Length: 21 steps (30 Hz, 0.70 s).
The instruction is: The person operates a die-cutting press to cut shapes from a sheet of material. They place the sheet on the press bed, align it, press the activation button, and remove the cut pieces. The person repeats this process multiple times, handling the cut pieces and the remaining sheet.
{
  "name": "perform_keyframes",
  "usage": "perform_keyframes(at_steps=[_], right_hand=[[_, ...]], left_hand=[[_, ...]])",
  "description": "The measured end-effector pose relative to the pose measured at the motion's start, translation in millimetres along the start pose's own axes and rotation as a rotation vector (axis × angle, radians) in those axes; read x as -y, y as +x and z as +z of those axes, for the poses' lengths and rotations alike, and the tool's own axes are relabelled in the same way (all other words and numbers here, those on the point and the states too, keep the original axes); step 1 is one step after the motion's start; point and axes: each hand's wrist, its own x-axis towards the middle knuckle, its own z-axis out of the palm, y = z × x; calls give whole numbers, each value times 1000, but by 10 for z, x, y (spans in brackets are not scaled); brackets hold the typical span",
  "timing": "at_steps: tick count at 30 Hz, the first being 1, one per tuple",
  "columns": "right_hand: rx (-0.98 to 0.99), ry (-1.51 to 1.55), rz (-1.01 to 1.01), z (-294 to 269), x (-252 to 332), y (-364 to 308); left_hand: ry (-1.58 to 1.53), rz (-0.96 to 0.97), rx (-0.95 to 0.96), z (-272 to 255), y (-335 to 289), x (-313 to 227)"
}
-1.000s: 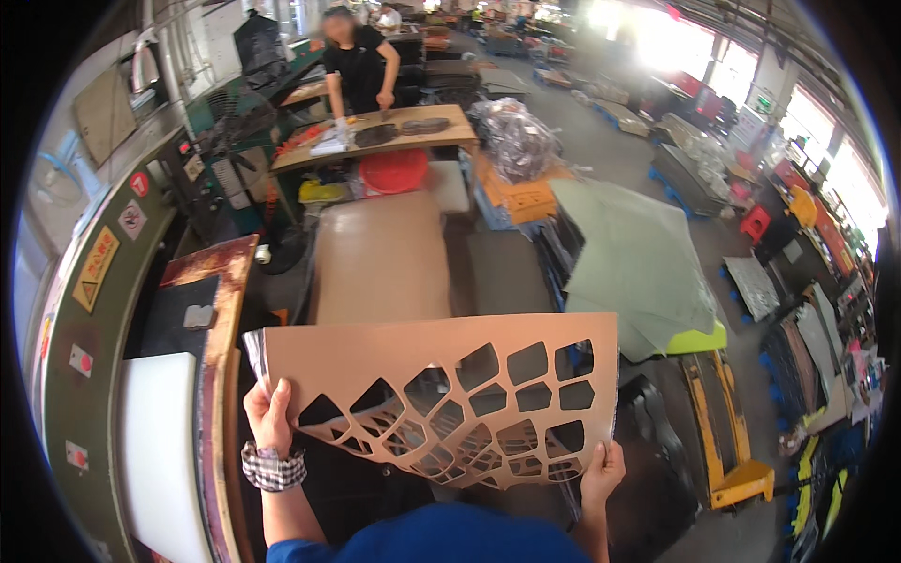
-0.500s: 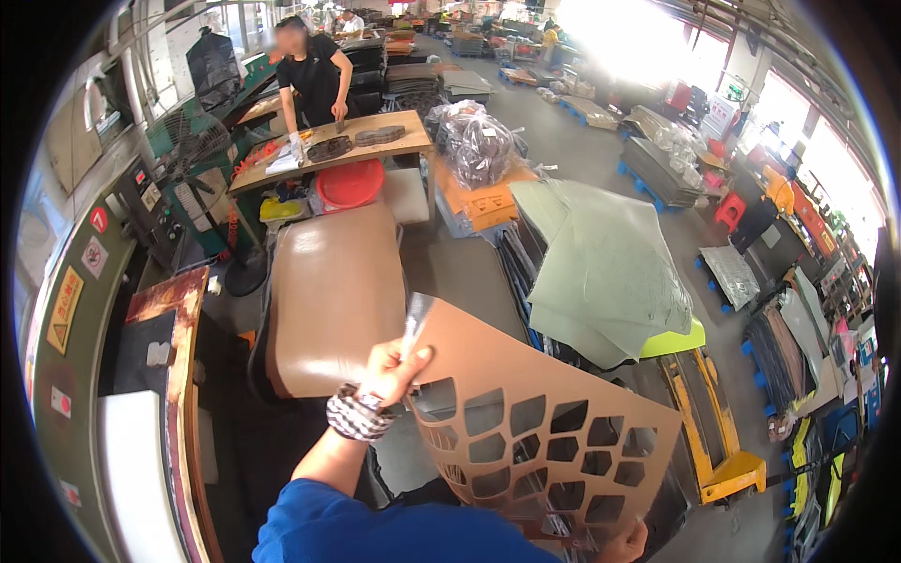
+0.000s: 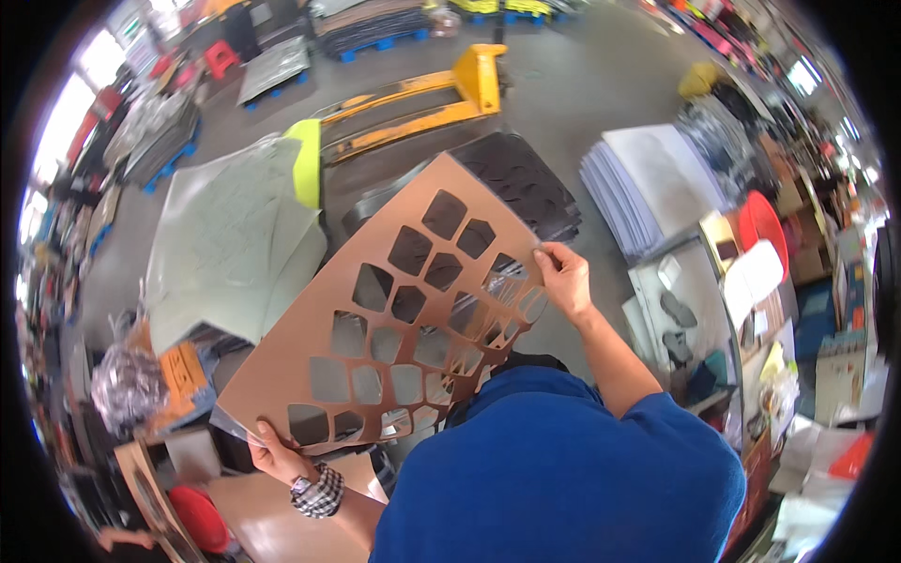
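I hold a tan sheet [image 3: 377, 319] out in front of me, slanting from near left to far right, its middle and near side pierced by rows of many-sided holes. My left hand [image 3: 279, 455] pinches it near the left corner, thumb on top (a checked band [image 3: 319, 491] circles that wrist). My right hand [image 3: 565, 279] pinches the right edge. Past the far corner lies a stack of dark sheets [image 3: 521, 178], partly hidden; I cannot tell whether the two touch. Farther off stands a yellow pallet truck [image 3: 481, 80]. To the left lie pale green sheets [image 3: 230, 225]; to the right, a white stack [image 3: 662, 178].
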Motion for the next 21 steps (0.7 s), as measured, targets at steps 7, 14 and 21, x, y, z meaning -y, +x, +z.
perform_keyframes(at_steps=[7,14,21], right_hand=[[-293,-344,-70,-1148,-42,924],[-277,-497,-743,-998,812,3284],[-14,-411,-1034,1254,783,4656]], left_hand=[[42,-117,343,1008,-135,190],[-331,-324,383,2101,-513,618],[-386,-494,64,2813,-1021,1972]])
